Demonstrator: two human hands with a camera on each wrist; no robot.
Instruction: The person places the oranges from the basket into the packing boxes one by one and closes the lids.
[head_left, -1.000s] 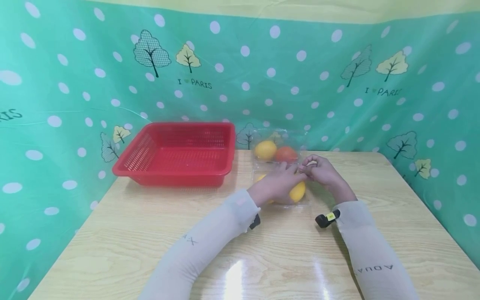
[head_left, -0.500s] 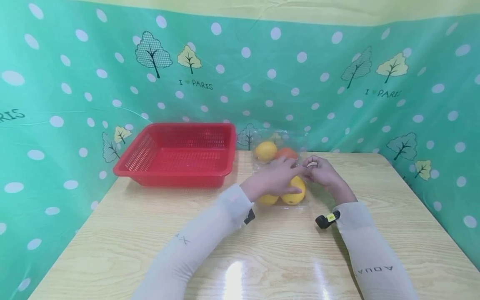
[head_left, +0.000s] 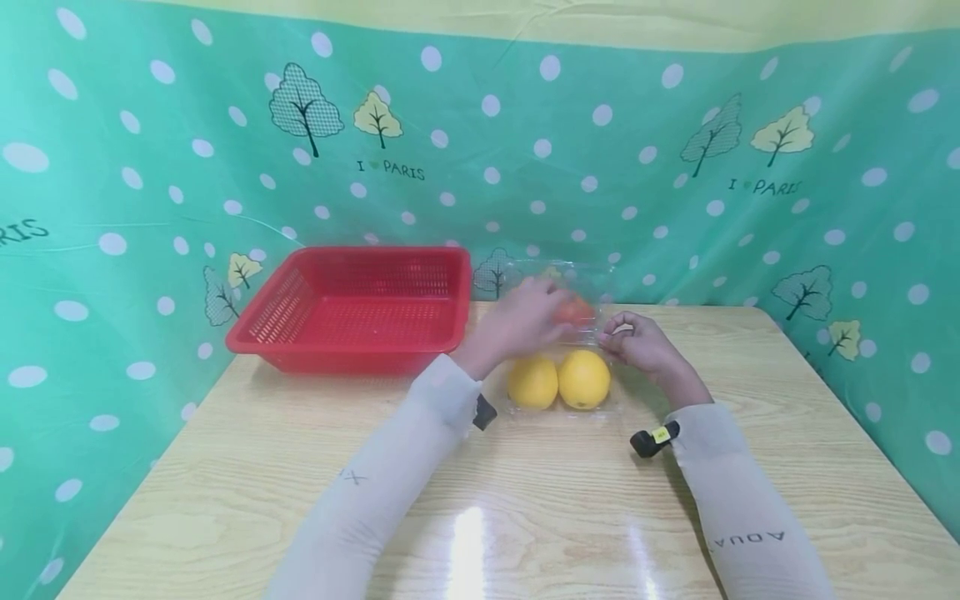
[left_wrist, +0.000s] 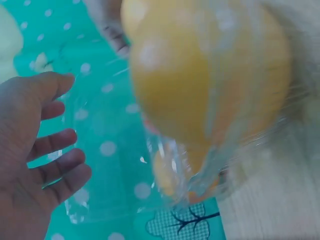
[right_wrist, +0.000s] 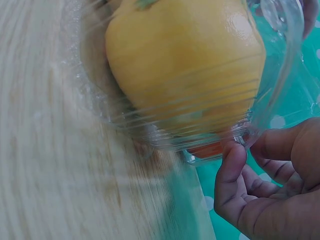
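Observation:
A clear plastic clamshell container stands on the table with its lid raised at the back. At its front are two round yellow fruits; one shows a green spot in the right wrist view. Behind them an orange-red fruit shows, while the back yellow fruit is hidden by my left hand in the head view. That hand is blurred over the container's left side, its fingers loosely spread with nothing held in the left wrist view. My right hand pinches the container's right edge between thumb and forefinger.
A red perforated plastic basket stands to the left of the container. Beneath everything is a light wooden table. A green dotted cloth hangs behind and along the sides.
My left hand has lifted off the front fruits and moved left and back, uncovering both yellow ones. The right hand keeps its pinch in the same spot.

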